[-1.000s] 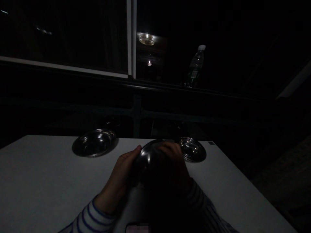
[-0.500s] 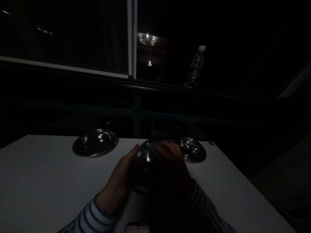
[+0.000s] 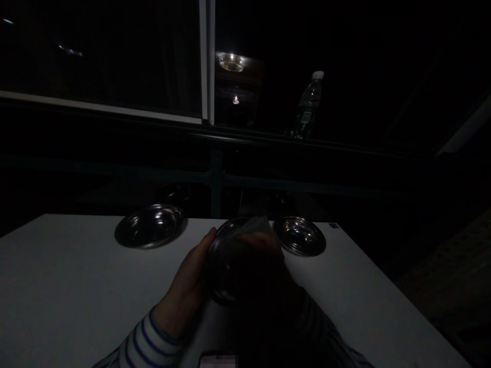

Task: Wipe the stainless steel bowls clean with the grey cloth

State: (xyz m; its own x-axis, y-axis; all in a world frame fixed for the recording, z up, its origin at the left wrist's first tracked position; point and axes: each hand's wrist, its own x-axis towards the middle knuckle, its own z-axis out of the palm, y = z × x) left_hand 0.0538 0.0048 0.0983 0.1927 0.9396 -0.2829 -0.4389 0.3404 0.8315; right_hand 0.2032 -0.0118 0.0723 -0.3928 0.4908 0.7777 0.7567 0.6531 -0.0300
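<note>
Cupping the left rim of a tilted, shiny steel dish [image 3: 226,268], the left hand [image 3: 191,286] wraps its fingers around it above the surface [image 3: 76,286], near the far edge. The shadowed right hand [image 3: 261,246] meets a pale cloth [image 3: 255,225] on the dish; whether its fingers grip it cannot be told.

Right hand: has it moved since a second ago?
Yes. The right hand has drawn left across the held dish, away from the small dish on the table.
</note>
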